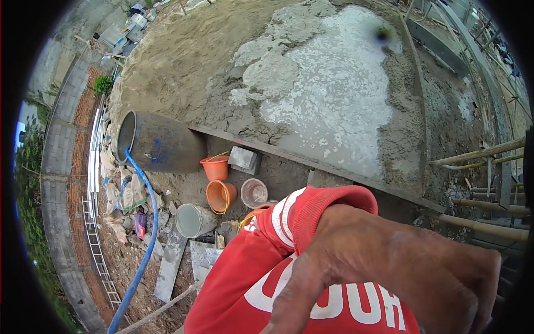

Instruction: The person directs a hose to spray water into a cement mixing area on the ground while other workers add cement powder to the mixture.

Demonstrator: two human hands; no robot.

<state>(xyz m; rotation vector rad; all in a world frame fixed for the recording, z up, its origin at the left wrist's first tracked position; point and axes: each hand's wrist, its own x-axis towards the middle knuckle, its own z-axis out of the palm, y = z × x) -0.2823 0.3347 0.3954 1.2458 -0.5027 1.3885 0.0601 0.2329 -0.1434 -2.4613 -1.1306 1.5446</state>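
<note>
My left hand (384, 253) reaches across in front of my chest, very close to the camera, its wrist coming out of a red sleeve cuff (339, 209). The thumb spreads away from the other fingers, which bend downward at the right. I see nothing held in it; the fingertips are partly hidden. Behind the sleeve stand two orange buckets (221, 195), a grey-stained bucket (255, 193) and a larger pale bucket (194, 221) of cloudy liquid. Another orange bucket is mostly covered by the sleeve. My right hand is out of view.
A dark barrel (172, 142) has a blue hose (146, 245) running into its mouth. Beyond a long board (311, 164) lies a sand heap (172, 61) with milky, wet liquid (339, 94). Grey blocks (243, 160) sit by the buckets. Bamboo poles (484, 153) and a ladder (100, 256) flank the area.
</note>
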